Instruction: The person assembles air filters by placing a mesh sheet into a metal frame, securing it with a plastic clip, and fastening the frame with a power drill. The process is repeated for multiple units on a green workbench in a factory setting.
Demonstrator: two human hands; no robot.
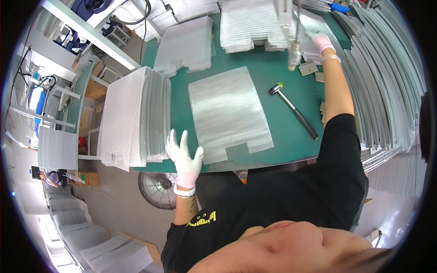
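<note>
1. On the green table (273, 132) lies a single sheet of shiny mesh (227, 113), flat, with a notch cut into its near edge.
2. Along the right side of the table runs a long fanned row of grey metal strips (387, 91), overlapping one another from far to near.
3. At the table's left edge stands a tall stack of mesh sheets (134, 118), just beside the single sheet but apart from it.
4. Further stacks of the same mesh (186, 45) sit at the far side of the table.
5. Below the table's near edge a round fan (157, 189) stands on the floor.
6. A hammer (293, 109) with a black handle and a yellow-tipped head lies on the table right of the single sheet, not touching it.
7. The left hand (184, 157), in a white glove, is spread with fingers apart and grasps nothing; it hovers at the near left corner of the single sheet, between it and the tall stack.
8. The right hand (322, 42), also gloved, reaches far across the table to a hanging metal tool (293, 50); whether it grips anything I cannot tell.
9. Small grey metal pieces (308, 68) lie just under that tool.
</note>
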